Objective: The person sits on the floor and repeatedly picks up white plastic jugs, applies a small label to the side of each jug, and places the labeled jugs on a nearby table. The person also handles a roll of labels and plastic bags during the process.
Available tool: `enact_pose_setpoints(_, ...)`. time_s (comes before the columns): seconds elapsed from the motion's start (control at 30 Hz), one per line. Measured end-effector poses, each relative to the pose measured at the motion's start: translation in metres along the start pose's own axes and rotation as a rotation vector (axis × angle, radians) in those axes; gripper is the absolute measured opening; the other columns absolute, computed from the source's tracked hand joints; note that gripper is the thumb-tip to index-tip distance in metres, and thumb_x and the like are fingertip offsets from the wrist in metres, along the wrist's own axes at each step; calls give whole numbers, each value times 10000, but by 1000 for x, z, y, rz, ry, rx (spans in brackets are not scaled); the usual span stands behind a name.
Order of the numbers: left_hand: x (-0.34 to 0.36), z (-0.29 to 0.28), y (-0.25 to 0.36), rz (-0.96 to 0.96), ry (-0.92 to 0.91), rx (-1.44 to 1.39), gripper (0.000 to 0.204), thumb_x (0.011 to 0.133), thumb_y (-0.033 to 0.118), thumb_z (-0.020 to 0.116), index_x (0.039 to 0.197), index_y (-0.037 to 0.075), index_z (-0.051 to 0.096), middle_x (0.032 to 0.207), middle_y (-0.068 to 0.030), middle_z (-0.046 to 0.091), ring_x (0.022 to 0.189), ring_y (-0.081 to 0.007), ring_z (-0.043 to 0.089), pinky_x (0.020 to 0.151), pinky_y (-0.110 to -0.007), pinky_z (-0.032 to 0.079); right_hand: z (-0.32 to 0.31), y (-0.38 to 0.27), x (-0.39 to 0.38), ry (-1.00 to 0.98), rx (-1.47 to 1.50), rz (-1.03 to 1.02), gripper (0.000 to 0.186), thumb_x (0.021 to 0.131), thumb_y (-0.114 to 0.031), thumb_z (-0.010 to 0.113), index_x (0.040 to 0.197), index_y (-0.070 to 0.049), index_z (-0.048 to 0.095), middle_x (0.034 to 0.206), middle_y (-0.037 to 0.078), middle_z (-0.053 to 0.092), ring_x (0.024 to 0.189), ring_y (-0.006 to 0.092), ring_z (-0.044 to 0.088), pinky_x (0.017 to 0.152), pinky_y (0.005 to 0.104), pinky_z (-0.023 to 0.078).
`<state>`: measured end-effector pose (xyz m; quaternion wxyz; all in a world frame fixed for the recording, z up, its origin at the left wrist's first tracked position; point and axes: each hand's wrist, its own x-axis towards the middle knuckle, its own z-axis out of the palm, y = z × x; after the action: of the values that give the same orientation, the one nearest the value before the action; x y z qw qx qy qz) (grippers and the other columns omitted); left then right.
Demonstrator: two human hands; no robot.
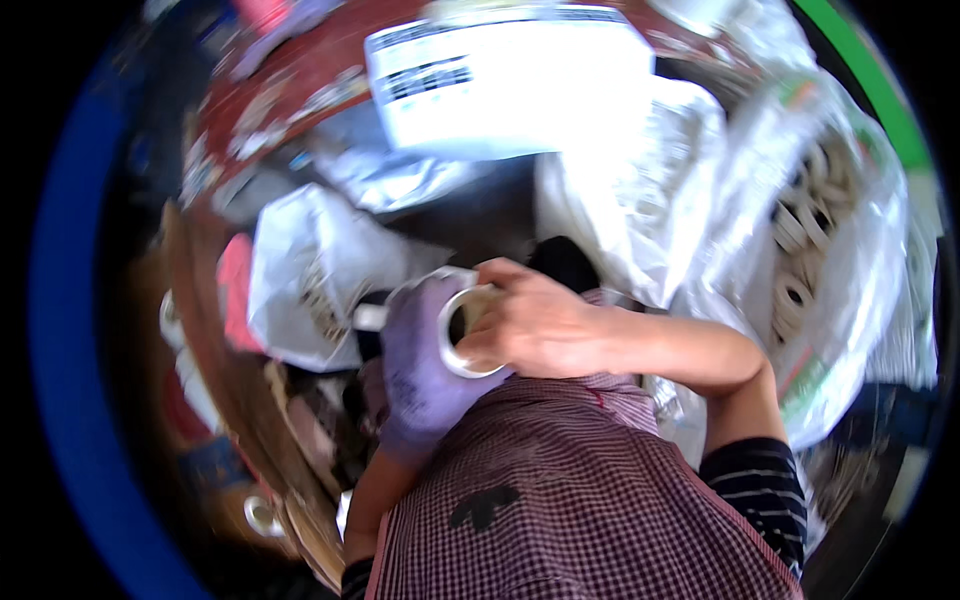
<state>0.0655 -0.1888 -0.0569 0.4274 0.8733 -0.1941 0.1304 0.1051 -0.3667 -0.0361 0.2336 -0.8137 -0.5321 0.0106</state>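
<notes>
While the checked apron (560,470) fills the foreground, here at lap height come the two hands, pressed close together over a short white tube (444,338), its round open end tipped up toward the view. The left hand (415,345), in a purple glove, curls round the tube's outer wall, its far fingertips hard to make out; the bare right hand (540,325) pinches the rim from the right, fingers dipping into the bore. It looks light and stiff, likely hard plastic or ceramic, so smooth that bare skin may slide; the wall seems the sound place for the gloved grip, the rim for a gentle pinch, as a brittle edge could chip. A white stub (370,317) juts out left of the glove; whether it joins the tube, I can't tell. Beyond, to the left, sits a white bag (280,250) with small beige pieces (325,310) inside; over right, a clear plastic bag (880,300) bulges with white rings (795,295). Farthest off, a glaring white printed sheet (520,90) stands against the worn red tabletop (340,40).
</notes>
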Motion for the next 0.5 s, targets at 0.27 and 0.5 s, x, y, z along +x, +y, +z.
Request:
enact_pose_setpoints(0.27, 15, 4, -1, -15, 30, 51, 919, 622, 203, 833, 1401, 2, 388, 1314, -154, 523, 1211, -300, 525, 1051, -422, 404, -13, -12, -46, 620, -122, -75, 310, 892, -185, 585, 1081, 46, 667, 1128, 160, 685, 1196, 277, 598, 1150, 564, 282)
enact_pose_setpoints(0.5, 15, -6, -74, -526, 263, -904, 714, 956, 431, 520, 1493, 5, 323, 1449, -180, 457, 1297, -328, 486, 1104, -468, 375, -48, 84, -346, 367, -1001, 1279, 220, 890, -100, 494, 1036, -65, 654, 1054, 163, 626, 936, 356, 607, 825, 495, 489)
